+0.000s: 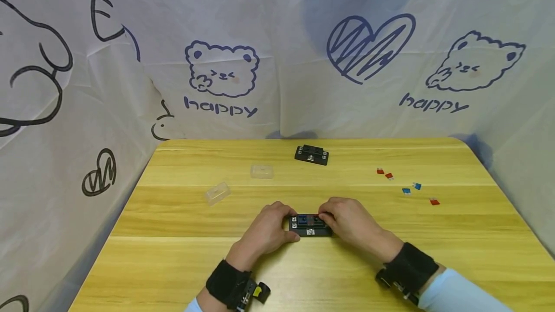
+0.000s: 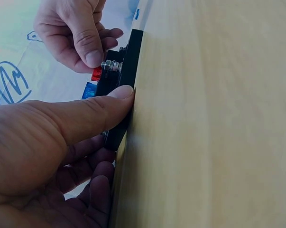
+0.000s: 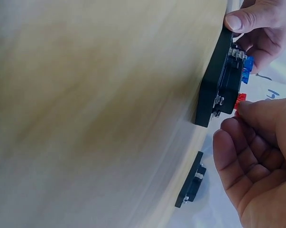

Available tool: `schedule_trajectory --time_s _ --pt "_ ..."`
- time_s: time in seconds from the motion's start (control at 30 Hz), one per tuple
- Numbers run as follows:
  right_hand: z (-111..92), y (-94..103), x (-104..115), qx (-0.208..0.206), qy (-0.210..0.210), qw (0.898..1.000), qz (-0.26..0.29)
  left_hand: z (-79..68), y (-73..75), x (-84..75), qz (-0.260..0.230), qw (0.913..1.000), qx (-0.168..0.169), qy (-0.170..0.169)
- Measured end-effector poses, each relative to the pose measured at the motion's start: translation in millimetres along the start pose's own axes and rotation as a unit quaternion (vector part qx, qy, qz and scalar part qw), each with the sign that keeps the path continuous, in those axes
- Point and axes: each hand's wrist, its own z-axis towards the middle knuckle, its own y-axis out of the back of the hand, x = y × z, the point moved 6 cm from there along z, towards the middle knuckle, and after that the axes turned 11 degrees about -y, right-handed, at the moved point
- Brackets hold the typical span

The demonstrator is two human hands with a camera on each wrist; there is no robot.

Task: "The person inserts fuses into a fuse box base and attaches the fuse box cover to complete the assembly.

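Note:
A black fuse block (image 1: pixel 301 232) lies on the table between the hands, with screw terminals along its edges. My left hand (image 1: pixel 270 229) grips its left end, the thumb on the near side and fingers on the far side. Blue blade fuses (image 3: pixel 247 69) stand in its left part. Toward the right end is a red blade fuse (image 3: pixel 240 98), which my right hand (image 1: pixel 352 219) pinches between thumb and forefinger at the top of the block. The fingertips partly cover this fuse, so how deep it sits cannot be seen.
A second black fuse block (image 1: pixel 312 155) sits farther back. Two transparent covers, a farther cover (image 1: pixel 262 172) and a nearer cover (image 1: pixel 218 193), lie at the left. Loose red fuses (image 1: pixel 389 176) and blue fuses (image 1: pixel 406 191) are scattered at the right. A drawn-on white cloth (image 1: pixel 295 110) hangs behind the table.

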Motion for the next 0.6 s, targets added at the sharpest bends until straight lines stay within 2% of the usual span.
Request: schedule_trajectory --time_s 0.33,0.47,0.6 --pt "1.7 8.1 -12.2 0.006 -0.048 0.999 0.015 0.2 0.4 -0.2 -0.005 1.0 0.0 0.005" --pt "5.9 18.3 -28.7 -0.009 -0.061 0.998 0.003 0.0 -0.1 -0.1 -0.009 0.9999 0.0 0.011" --pt "11.7 31.1 -56.8 -0.03 -0.085 0.996 -0.012 0.1 -0.7 -0.6 -0.013 0.9998 0.001 0.014"
